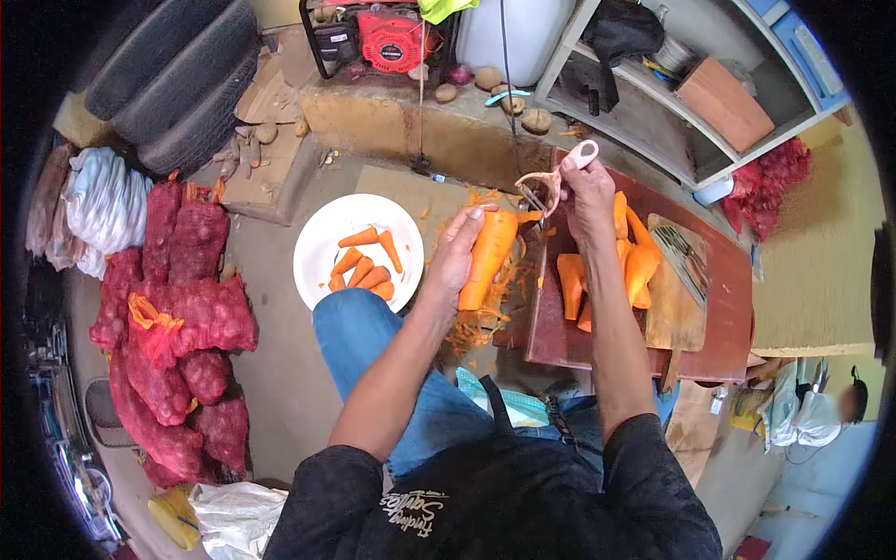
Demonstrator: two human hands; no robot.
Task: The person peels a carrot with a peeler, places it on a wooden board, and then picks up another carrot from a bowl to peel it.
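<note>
My left hand [455, 252] is wrapped round a large orange carrot [490, 259] above the floor. In my right hand [588, 201] is a pink-handled peeler [583, 154], its blade near the carrot's upper end, where a strip of orange peel sticks out. Orange peelings [481, 327] lie on the floor under the carrot. To the left, a white basin [317, 224] holds several carrots [373, 277]. On the dark red table [728, 327] at right, several peeled carrots [641, 266] lie beside a wooden cutting board [677, 313] with a knife [689, 266] on it.
Red mesh sacks [187, 317] are piled at left below stacked tires [187, 75]. A red machine [392, 42] stands on the ledge [401, 126] ahead. Shelves [644, 121] are at upper right. Another person [821, 418] is at far right.
</note>
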